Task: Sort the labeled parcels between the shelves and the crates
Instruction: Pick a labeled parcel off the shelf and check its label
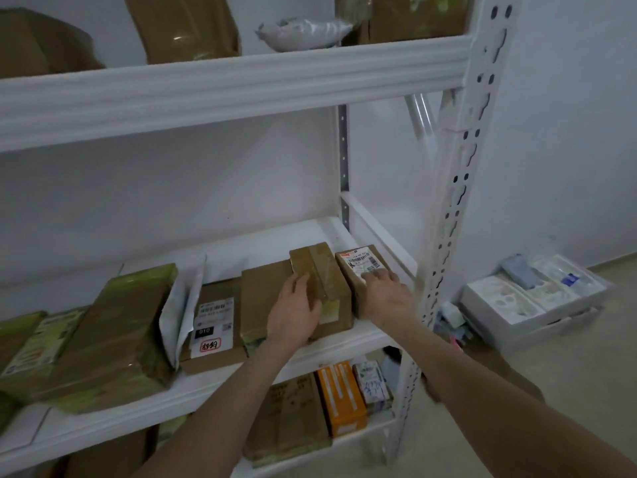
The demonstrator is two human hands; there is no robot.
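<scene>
Head view, looking down at the white metal shelving rack (458,201). Both arms reach in to the right end of the white middle shelf board (275,243).

Left hand (296,312): it grips the brown cardboard box wrapped in clear tape (327,270). The fingers run up the box's left side and the thumb lies across the top. The box stands on the shelf with its near end at the front edge.

Right hand (386,294): it lies palm down on the smaller brown cardboard box with a white barcode label (358,267), with lightly bent fingertips on the label. I cannot tell whether the thumb clamps the side. This box sits just right of the taped one, and their sides touch or nearly touch.

Left of the taped box, along the same shelf:
- a flat brown carton (262,298), touching it
- a brown box with a white label and a black "010" tag (213,326)
- a white plastic mailer (186,298) standing on edge
- a large brown parcel with green tape (113,332)

Lower shelf: an orange box with white stripes (341,398) stands among brown cartons.
Top shelf: a grey plastic bag (303,31) lies between brown boxes.
Floor, right of the rack: white moulded trays (531,298), stacked.
</scene>
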